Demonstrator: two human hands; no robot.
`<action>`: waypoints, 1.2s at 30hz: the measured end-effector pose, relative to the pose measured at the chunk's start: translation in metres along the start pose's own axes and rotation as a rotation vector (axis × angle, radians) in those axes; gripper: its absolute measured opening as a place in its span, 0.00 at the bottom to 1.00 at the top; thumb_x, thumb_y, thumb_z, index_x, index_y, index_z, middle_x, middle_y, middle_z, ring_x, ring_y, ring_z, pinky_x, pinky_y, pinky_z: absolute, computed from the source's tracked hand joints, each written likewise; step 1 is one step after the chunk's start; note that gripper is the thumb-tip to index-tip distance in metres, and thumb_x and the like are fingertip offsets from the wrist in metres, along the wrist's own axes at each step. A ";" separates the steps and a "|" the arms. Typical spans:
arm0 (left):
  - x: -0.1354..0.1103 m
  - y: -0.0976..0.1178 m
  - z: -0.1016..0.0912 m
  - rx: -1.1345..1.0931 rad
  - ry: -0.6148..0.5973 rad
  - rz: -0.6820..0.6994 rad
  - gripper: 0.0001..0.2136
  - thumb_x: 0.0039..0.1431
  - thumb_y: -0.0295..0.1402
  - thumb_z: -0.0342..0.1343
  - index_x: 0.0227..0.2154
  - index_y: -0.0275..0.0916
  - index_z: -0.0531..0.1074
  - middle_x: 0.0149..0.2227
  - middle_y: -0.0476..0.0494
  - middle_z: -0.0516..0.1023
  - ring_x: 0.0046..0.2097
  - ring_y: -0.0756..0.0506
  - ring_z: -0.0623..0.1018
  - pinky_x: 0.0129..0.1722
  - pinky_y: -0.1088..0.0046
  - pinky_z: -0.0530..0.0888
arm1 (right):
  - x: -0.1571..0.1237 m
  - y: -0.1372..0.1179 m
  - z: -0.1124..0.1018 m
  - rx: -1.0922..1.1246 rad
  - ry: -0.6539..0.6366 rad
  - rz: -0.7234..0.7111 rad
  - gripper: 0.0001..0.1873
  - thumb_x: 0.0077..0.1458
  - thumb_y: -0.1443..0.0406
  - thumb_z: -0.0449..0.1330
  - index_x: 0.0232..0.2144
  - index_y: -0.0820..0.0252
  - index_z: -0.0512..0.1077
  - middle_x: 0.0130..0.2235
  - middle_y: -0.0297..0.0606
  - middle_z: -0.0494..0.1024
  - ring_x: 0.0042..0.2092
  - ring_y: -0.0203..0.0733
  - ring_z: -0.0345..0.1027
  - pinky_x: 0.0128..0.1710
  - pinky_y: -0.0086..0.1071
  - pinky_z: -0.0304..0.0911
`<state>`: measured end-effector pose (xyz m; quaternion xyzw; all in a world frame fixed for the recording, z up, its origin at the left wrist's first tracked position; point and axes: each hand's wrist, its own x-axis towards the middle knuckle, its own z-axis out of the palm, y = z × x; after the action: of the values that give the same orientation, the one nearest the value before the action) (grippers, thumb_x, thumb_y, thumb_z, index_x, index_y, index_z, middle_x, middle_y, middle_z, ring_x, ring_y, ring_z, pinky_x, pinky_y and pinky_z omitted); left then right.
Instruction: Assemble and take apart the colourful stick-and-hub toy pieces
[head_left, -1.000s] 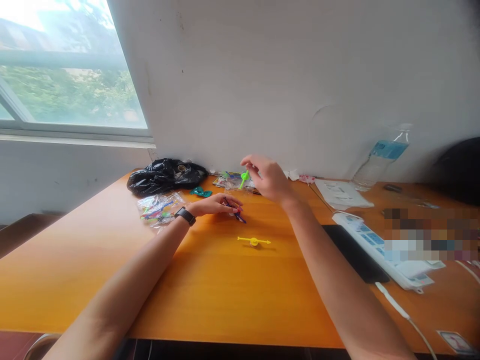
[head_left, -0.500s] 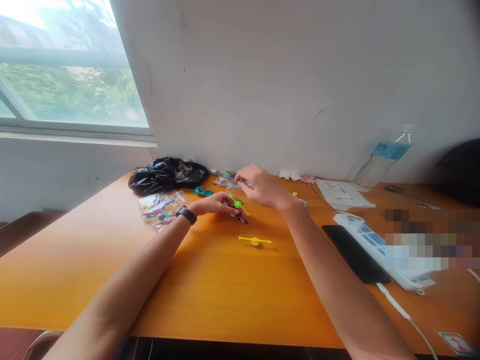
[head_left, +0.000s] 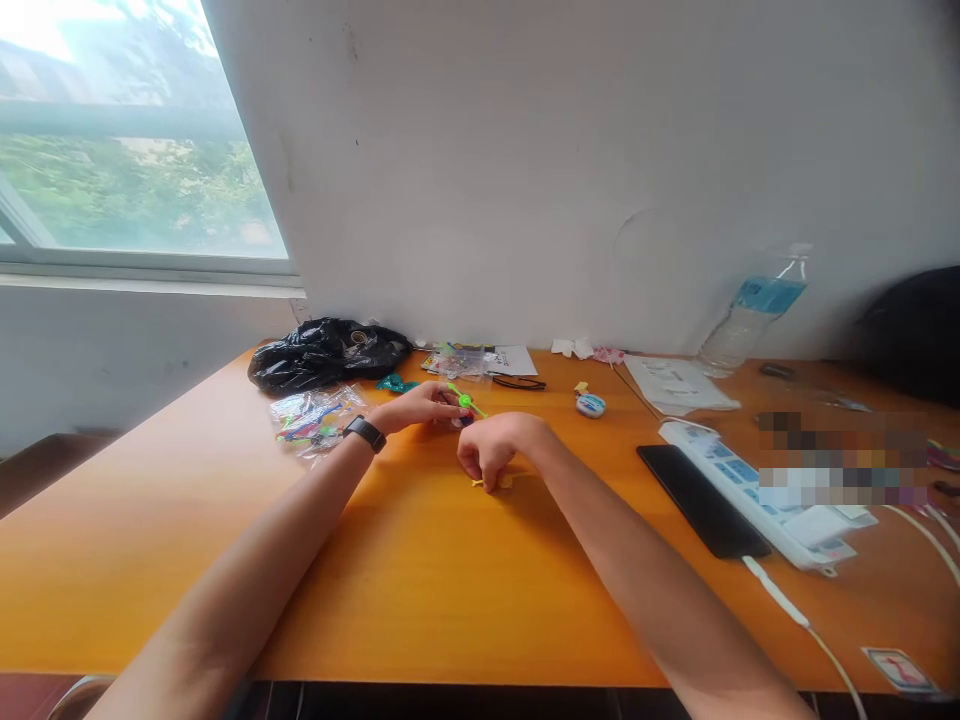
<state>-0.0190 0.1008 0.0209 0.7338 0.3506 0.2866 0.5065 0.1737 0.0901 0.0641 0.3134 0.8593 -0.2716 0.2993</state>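
My left hand [head_left: 417, 404], with a dark band on its wrist, is closed around small plastic arrow spinners. A green arrow spinner [head_left: 466, 401] shows at its fingertips, with red and dark blue pieces partly hidden below. Just nearer to me, my right hand [head_left: 504, 440] reaches down with its fingers pinched on a yellow arrow spinner [head_left: 507, 482] at the table surface. Those fingers cover much of the yellow spinner. Left of my left wrist lies a clear bag [head_left: 315, 420] of colourful plastic pieces.
At the back are a black plastic bag [head_left: 322, 355], a clear packet [head_left: 461, 362], dark-framed glasses [head_left: 519, 383] and a small round container [head_left: 591, 405]. On the right lie a black phone [head_left: 701, 500], a white power strip [head_left: 720, 465] and a clear bottle [head_left: 739, 325].
My right hand has come down from above the back of the table to the yellow spinner and pinched it. My left hand still holds the spinners in nearly the same place.
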 end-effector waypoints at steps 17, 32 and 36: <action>-0.003 0.010 0.002 -0.021 -0.062 0.063 0.19 0.53 0.47 0.72 0.35 0.33 0.83 0.36 0.33 0.86 0.44 0.35 0.84 0.40 0.68 0.78 | -0.065 0.002 -0.029 0.462 1.546 -0.448 0.11 0.63 0.59 0.62 0.43 0.56 0.79 0.38 0.37 0.83 0.35 0.40 0.76 0.38 0.34 0.70; -0.001 0.005 0.002 -0.099 -0.140 0.035 0.22 0.53 0.44 0.74 0.43 0.33 0.80 0.39 0.35 0.85 0.44 0.37 0.85 0.49 0.64 0.79 | -0.062 0.001 -0.020 -0.141 1.086 0.009 0.18 0.68 0.63 0.53 0.53 0.48 0.78 0.42 0.36 0.85 0.38 0.43 0.75 0.35 0.32 0.55; -0.002 0.011 0.002 -0.077 -0.196 0.042 0.22 0.57 0.44 0.72 0.48 0.33 0.79 0.44 0.32 0.85 0.47 0.37 0.84 0.51 0.63 0.78 | -0.065 -0.002 -0.019 -0.142 1.031 0.051 0.21 0.72 0.52 0.49 0.41 0.53 0.79 0.34 0.38 0.82 0.33 0.43 0.71 0.32 0.33 0.52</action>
<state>-0.0159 0.0952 0.0300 0.7455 0.2729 0.2372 0.5599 0.2063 0.0773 0.1220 0.4061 0.9035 -0.0156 -0.1359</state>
